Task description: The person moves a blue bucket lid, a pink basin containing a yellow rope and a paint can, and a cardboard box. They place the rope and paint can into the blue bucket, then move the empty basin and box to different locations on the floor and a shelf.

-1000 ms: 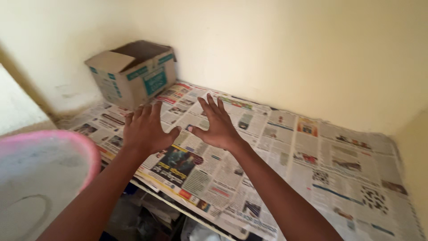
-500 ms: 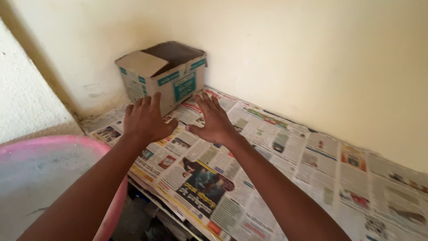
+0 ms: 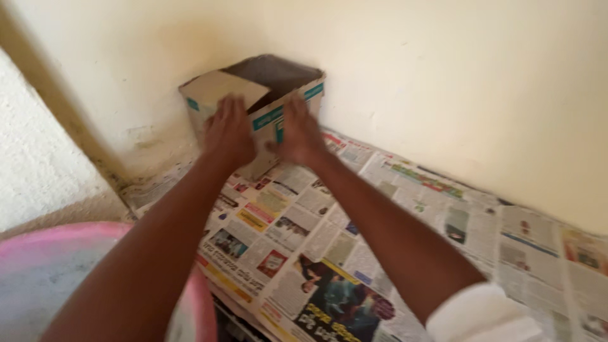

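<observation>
A box (image 3: 266,101) is set on the newspapers (image 3: 354,240), back in the corner against the wall (image 3: 443,82). The left hand (image 3: 228,133) and right hand (image 3: 299,134) are laid side by side on its near face. A tub (image 3: 57,278) is placed left of the newspapers, nearer the viewer.

Both arms stretch forward toward twelve o'clock, nearly parallel. The left hand (image 3: 228,133) lies flat, fingers together, at eleven o'clock. The right hand (image 3: 301,133) spreads open beside it.

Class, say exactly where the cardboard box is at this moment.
The open cardboard box stands upper left in the head view, in the wall corner on the newspaper sheets, with both hands on its front.
</observation>
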